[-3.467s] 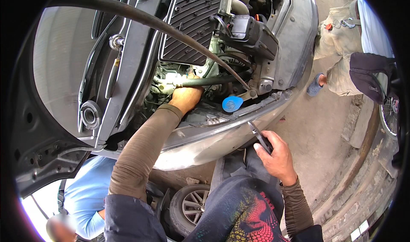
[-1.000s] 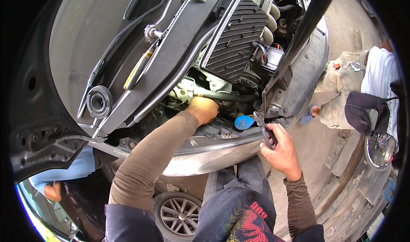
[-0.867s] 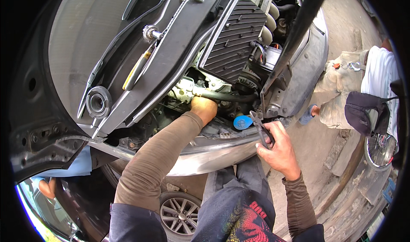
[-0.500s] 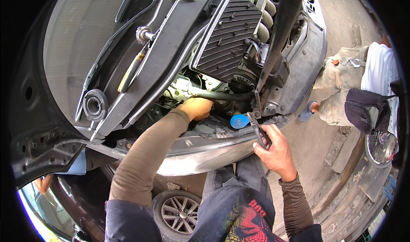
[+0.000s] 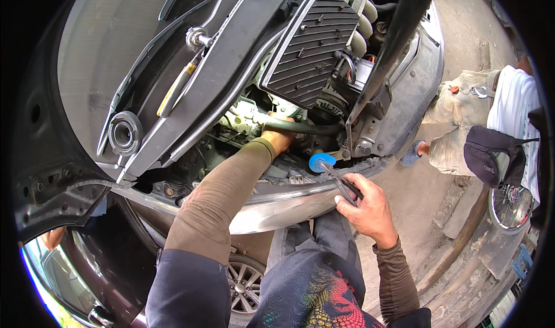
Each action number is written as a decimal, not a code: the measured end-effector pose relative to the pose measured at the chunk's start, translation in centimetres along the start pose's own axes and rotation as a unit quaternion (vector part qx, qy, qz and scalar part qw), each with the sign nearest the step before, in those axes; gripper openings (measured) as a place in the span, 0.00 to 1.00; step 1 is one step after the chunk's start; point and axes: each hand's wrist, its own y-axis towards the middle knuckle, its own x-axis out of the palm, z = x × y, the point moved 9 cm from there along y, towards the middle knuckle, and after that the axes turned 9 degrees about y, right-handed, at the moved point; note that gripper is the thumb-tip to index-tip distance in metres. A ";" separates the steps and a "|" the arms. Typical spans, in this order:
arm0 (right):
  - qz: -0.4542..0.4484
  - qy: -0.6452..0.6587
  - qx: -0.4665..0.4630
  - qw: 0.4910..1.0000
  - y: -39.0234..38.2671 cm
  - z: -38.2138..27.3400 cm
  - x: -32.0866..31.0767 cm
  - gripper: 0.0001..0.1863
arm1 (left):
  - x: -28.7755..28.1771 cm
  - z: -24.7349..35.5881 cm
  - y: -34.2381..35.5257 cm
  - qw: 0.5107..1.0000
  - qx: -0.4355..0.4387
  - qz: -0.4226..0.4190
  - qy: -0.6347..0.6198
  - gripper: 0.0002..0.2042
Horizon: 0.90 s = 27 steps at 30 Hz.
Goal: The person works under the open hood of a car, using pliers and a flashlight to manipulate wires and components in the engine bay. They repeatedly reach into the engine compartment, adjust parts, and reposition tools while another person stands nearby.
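My left hand reaches down into the engine bay, beside and partly under a thick black hose. Its fingers are hidden among the parts there. In my right hand, above the front edge of the car, is a pair of pliers with dark handles, the fingers wrapped round them. The jaws point up and left, overlapping in view the round blue cap at the front of the bay; whether they touch it I cannot tell. A ribbed black box-like cover lies over the engine beyond the hose.
A dark prop or bar slants over the bay on the right. On the cowl to the left lie a yellow-handled tool, a ratchet-like metal tool and a black ring. Another person stands at the right.
My left hand has moved deeper and slightly right, going farther under the hose. The pliers have shifted a little left and down, their jaws now in front of the blue cap.
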 end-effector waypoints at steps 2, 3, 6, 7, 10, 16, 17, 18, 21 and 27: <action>-0.012 -0.039 0.012 0.999 0.1 -0.1 0.2 0.19 | -0.4 -0.2 0.0 0.999 -0.013 0.040 0.013 0.10; -0.010 -0.038 0.008 0.999 0.1 -0.3 0.3 0.19 | -0.5 -0.3 -0.1 0.999 -0.017 0.050 0.011 0.09; -0.008 -0.029 -0.010 1.000 0.2 -0.9 0.6 0.19 | -0.1 -1.7 -0.3 0.997 -0.043 0.017 -0.054 0.09; -0.010 -0.025 -0.020 0.999 0.2 -1.1 0.6 0.19 | 0.1 -2.3 -0.3 0.995 -0.054 -0.004 -0.086 0.09; -0.041 -0.046 -0.049 0.997 0.7 -1.7 1.1 0.19 | 0.9 -4.0 -0.8 0.961 -0.098 -0.029 -0.257 0.12; -0.086 -0.195 -0.035 0.976 3.6 -3.1 2.7 0.23 | 2.3 -4.3 -0.8 0.906 -0.047 -0.033 -0.418 0.16; -0.105 -0.225 -0.032 0.968 4.3 -3.5 3.2 0.24 | 2.5 -4.3 -0.6 0.916 -0.054 -0.033 -0.395 0.18; -0.124 -0.257 -0.028 0.958 5.0 -3.8 3.7 0.25 | 2.2 -4.2 -0.6 0.919 -0.034 -0.017 -0.392 0.18; -0.161 -0.316 -0.018 0.935 7.0 -4.3 5.2 0.24 | 2.8 -4.0 -0.7 0.940 -0.046 -0.093 -0.325 0.21; -0.202 -0.381 -0.113 0.895 7.9 -5.3 8.1 0.12 | 2.0 -3.4 -1.9 0.962 -0.014 -0.136 -0.237 0.25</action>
